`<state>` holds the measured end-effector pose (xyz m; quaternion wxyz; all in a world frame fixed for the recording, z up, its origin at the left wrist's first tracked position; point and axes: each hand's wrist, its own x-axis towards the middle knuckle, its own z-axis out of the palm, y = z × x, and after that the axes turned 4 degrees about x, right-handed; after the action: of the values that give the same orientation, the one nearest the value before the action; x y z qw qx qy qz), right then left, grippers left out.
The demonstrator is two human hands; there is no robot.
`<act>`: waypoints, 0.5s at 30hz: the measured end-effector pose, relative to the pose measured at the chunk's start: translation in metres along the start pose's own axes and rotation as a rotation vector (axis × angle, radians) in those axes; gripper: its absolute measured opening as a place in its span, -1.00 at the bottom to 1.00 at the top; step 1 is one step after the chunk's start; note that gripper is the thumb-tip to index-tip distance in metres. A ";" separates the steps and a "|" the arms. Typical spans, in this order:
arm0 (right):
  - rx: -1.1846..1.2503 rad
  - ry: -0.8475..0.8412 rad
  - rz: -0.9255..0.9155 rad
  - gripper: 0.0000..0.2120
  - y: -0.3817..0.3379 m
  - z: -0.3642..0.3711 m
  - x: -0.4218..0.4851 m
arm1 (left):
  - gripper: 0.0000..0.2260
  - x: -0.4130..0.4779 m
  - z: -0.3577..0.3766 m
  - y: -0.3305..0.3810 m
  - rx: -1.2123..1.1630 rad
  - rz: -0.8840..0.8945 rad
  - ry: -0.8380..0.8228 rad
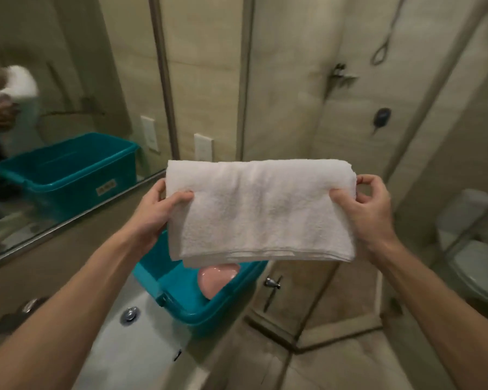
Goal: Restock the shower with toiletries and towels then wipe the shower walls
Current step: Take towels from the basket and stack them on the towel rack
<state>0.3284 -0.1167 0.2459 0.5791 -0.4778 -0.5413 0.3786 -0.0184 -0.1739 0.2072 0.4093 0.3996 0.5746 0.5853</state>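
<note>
A folded white towel (261, 209) is held up in front of me, at the middle of the view. My left hand (159, 209) grips its left edge, thumb on the front face. My right hand (369, 209) grips its right edge the same way. Below the towel stands a teal plastic tub (197, 308) on the counter edge, with a pink dish (217, 278) inside it. Behind the towel is the glass shower enclosure (293, 94) with beige tiled walls.
A mirror (54, 108) on the left reflects the tub and the towel. A white sink (133, 342) with a chrome drain sits below left. The shower valve (381, 117) and hose hang on the far wall. A toilet (476, 266) stands at the right.
</note>
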 end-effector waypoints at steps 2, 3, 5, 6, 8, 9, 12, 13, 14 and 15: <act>-0.025 0.083 -0.018 -0.66 -0.012 -0.032 -0.020 | -0.62 -0.008 0.024 0.012 0.004 0.044 -0.088; -0.036 0.131 -0.032 -0.66 -0.020 -0.051 -0.032 | -0.62 -0.013 0.040 0.016 -0.003 0.056 -0.135; -0.044 0.190 -0.026 -0.65 -0.030 -0.078 -0.048 | -0.63 -0.020 0.063 0.020 -0.021 0.072 -0.193; -0.058 0.230 -0.021 -0.64 -0.035 -0.098 -0.060 | -0.63 -0.027 0.080 0.022 -0.031 0.077 -0.244; -0.066 0.301 0.005 -0.62 -0.042 -0.137 -0.083 | -0.66 -0.043 0.114 0.023 -0.031 0.081 -0.348; -0.078 0.339 0.009 -0.63 -0.044 -0.157 -0.095 | -0.67 -0.051 0.132 0.023 -0.034 0.085 -0.401; -0.108 0.470 -0.008 -0.68 -0.053 -0.217 -0.131 | -0.66 -0.078 0.190 0.021 -0.066 0.081 -0.548; -0.122 0.509 -0.011 -0.68 -0.056 -0.236 -0.144 | -0.66 -0.087 0.211 0.020 -0.075 0.080 -0.590; -0.135 0.545 -0.016 -0.68 -0.060 -0.255 -0.159 | -0.67 -0.097 0.232 0.020 -0.076 0.077 -0.625; -0.152 0.580 -0.015 -0.68 -0.062 -0.276 -0.173 | -0.68 -0.109 0.254 0.020 -0.075 0.074 -0.658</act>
<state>0.5743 -0.3379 0.2712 0.6748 -0.6040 -0.3838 0.1804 0.2576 -0.1887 0.2329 0.5656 0.5724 0.3749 0.4603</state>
